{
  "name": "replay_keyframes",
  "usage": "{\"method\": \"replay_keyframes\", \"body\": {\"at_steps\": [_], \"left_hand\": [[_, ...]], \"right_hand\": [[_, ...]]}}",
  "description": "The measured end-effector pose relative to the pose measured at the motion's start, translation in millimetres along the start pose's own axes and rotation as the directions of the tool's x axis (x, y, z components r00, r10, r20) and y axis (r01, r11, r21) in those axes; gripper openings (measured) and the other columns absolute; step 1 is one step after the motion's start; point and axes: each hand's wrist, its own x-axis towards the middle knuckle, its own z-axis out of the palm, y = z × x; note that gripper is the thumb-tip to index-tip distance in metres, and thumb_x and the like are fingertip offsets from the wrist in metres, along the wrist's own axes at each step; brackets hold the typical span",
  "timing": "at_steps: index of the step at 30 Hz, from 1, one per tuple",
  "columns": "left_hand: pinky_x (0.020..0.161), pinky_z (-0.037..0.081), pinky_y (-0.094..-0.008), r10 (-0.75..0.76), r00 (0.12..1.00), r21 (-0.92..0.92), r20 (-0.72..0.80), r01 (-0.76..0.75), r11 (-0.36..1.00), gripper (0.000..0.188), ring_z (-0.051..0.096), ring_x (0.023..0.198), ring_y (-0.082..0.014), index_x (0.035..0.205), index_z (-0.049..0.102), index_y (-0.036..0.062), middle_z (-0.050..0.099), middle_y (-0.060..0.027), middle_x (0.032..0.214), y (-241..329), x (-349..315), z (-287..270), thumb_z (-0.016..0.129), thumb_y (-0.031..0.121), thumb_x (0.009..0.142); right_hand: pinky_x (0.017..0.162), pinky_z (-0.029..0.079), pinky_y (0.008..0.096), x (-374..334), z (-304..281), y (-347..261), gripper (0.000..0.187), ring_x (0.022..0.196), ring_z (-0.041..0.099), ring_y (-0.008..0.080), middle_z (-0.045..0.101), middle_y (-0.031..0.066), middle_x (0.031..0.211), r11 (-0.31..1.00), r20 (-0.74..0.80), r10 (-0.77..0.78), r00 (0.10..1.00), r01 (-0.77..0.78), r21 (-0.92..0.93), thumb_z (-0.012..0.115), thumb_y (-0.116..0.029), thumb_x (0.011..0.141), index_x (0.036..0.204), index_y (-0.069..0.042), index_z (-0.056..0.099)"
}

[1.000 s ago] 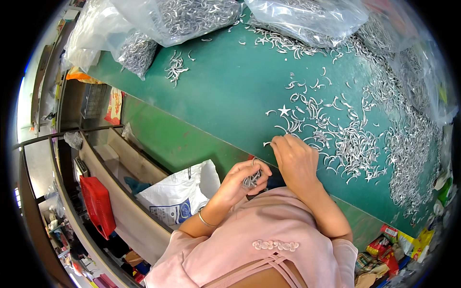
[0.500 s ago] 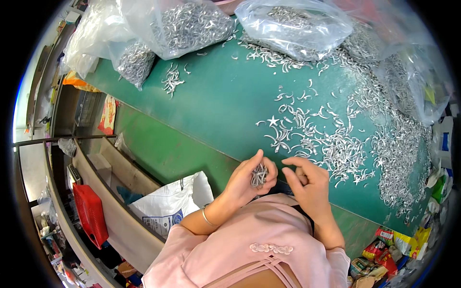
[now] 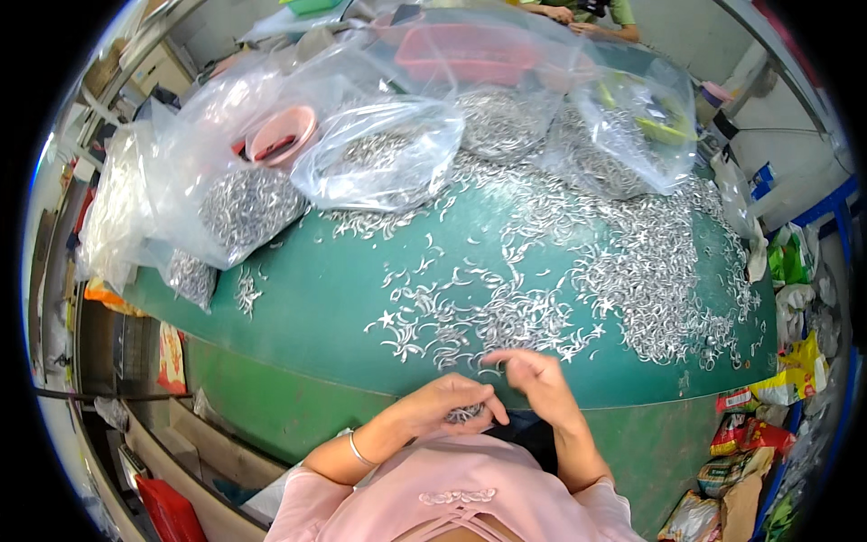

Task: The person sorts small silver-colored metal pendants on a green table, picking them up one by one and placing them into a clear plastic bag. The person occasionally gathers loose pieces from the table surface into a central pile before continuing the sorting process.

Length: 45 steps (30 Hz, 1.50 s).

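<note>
My left hand point(image 3: 449, 404) is curled closed around a clump of small silver metal pieces point(image 3: 465, 414), in front of the table's near edge. My right hand point(image 3: 535, 379) is just to its right, index finger stretched leftward over the edge and the other fingers bent. No held piece can be made out in it. Loose crescent-shaped metal pieces point(image 3: 524, 316), with a few star-shaped ones among them, lie scattered on the green table point(image 3: 316, 298) just beyond my hands.
A dense heap of the same pieces point(image 3: 650, 280) covers the table's right side. Clear plastic bags of pieces point(image 3: 248, 208) line the far side, near a pink basin point(image 3: 465, 54). Another person's hands point(image 3: 578, 20) show at the back. Colourful packages point(image 3: 750, 434) lie at lower right.
The view has swung up and to the right, bringing the far side of the table into sight. My left hand has turned palm-down over its clump; my right index finger has straightened.
</note>
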Motion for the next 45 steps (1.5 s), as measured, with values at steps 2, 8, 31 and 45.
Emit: {"method": "replay_keyframes", "body": {"at_steps": [2,8,31,45], "left_hand": [[0.038,0.026,-0.0202,-0.064,0.998,0.07,0.01,0.063,0.996,0.07,0.036,0.044,-0.0081,0.093,0.066,-0.0094,0.047,-0.0045,0.056,8,13,9,0.035,0.053,0.097],[0.04,0.031,-0.022,-0.303,0.895,-0.064,-0.326,0.299,0.952,0.084,0.042,0.045,-0.0107,0.089,0.066,-0.0035,0.057,-0.0083,0.067,30,60,41,0.024,0.069,0.091],[0.112,0.025,-0.0472,0.119,0.987,-0.614,-0.111,-0.162,0.772,0.055,0.031,0.135,-0.0362,0.137,0.034,-0.0035,0.032,-0.0209,0.146,43,144,61,0.035,0.035,0.098],[0.114,0.019,-0.0458,0.151,0.981,-0.625,-0.123,-0.195,0.756,0.055,0.029,0.136,-0.029,0.138,0.032,-0.0044,0.03,-0.0224,0.146,37,148,69,0.031,0.036,0.099]], "right_hand": [[0.059,0.041,0.0198,-5,3,4,0.021,0.067,0.051,0.0025,0.058,-0.003,0.073,0.979,0.109,-0.024,0.994,0.001,0.202,0.052,-0.016,0.096,0.102,0.001,0.063],[0.048,0.049,0.0244,-22,-25,-10,0.015,0.051,0.06,0.0136,0.062,0.0079,0.07,0.966,-0.11,0.062,0.992,-0.032,0.256,0.048,-0.003,0.093,0.1,0.007,0.058],[0.043,0.02,0.0208,-41,-109,-15,0.024,0.046,0.029,0.0016,0.039,-0.0045,0.054,0.88,-0.52,-0.198,0.831,0.385,0.28,0.052,-0.016,0.096,0.085,0.004,0.059],[0.046,0.04,0.0239,-30,-113,-53,0.014,0.05,0.055,0.0097,0.062,0.0095,0.066,0.737,-0.29,-0.443,0.848,0.161,-0.656,0.064,0.002,0.082,0.096,0.002,0.065]]}}
